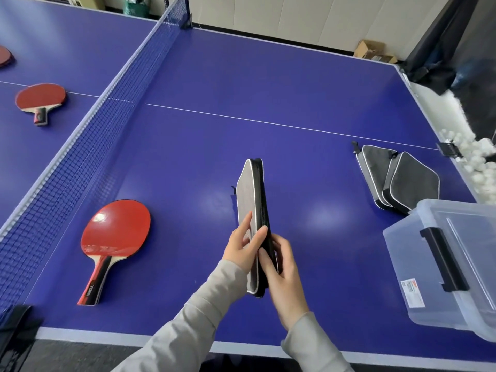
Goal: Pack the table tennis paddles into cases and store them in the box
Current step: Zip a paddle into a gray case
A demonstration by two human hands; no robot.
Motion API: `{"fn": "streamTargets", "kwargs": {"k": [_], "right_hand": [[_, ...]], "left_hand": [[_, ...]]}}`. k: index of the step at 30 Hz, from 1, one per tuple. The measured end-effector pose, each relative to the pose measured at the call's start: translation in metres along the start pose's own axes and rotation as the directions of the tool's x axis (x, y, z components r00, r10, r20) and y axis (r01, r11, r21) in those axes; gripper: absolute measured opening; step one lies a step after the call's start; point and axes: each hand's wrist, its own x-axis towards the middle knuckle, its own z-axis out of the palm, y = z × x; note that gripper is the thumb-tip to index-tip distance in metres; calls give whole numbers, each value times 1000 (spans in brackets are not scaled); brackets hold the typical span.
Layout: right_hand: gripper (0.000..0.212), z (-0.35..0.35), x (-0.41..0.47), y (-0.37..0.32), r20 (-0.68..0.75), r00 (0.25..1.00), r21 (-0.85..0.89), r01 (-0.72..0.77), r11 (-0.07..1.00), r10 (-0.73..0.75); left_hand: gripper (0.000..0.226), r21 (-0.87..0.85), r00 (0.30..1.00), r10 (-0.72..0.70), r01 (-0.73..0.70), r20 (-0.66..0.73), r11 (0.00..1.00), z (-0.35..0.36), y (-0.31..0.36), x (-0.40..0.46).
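- Grey fabric with white piping: I hold the case (253, 210) on edge above the table (268, 89), left hand (243, 245) and right hand (281, 267) curled around its near end, probably to work the zipper.
- Smooth red rubber paddle (115, 232) lies flat, left.
- Clear plastic box (442, 264) waits right, spare cases (400, 178) just beyond.

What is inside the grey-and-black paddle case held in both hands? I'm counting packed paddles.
Cannot tell: the grey-and-black paddle case, held on edge by left hand and right hand, shows only its outer fabric.
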Motion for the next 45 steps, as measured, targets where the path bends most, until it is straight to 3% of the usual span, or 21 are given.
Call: {"fn": "streamTargets", "kwargs": {"k": [3,5,10,12,14,18,25,31,34,38,45], "right_hand": [[21,-4,1,2,24,1000,-30,9,1000,-8],[20,-10,4,3,10,1000,-28,19,999,-18],[24,-46,18,11,-111,991,182,-57,982,79],[32,-62,24,17,-141,977,334,-108,936,163],[26,-76,27,26,-155,960,430,-146,891,232],[25,-92,31,51,-185,924,446,-225,866,335],[15,-108,43,107,-325,839,171,-403,899,437],[1,-109,59,125,-428,826,-179,-476,861,367],[6,-108,64,126,-443,841,-347,-481,805,311],[28,-106,69,129,-466,837,-415,-494,764,288],[36,-107,77,147,-456,850,-538,-500,679,264]], "left_hand": [[41,7,1000,6,-6,9,1000,-14,4,1],[31,6,1000,25,-25,-10,1000,-27,7,-1],[16,-139,956,28,-71,-291,988,-87,6,3],[18,-157,945,-5,-50,-328,986,-115,0,6],[25,-90,953,-8,-21,-304,996,-136,-10,9],[46,49,940,7,11,-342,999,-154,-32,17],[46,59,893,-56,92,-446,994,-163,-72,34],[46,212,836,-38,183,-547,960,-168,-97,50],[45,282,818,23,171,-575,944,-158,-90,56],[45,333,812,60,170,-581,927,-149,-85,64],[46,500,819,130,208,-558,841,-154,-93,77]]}}
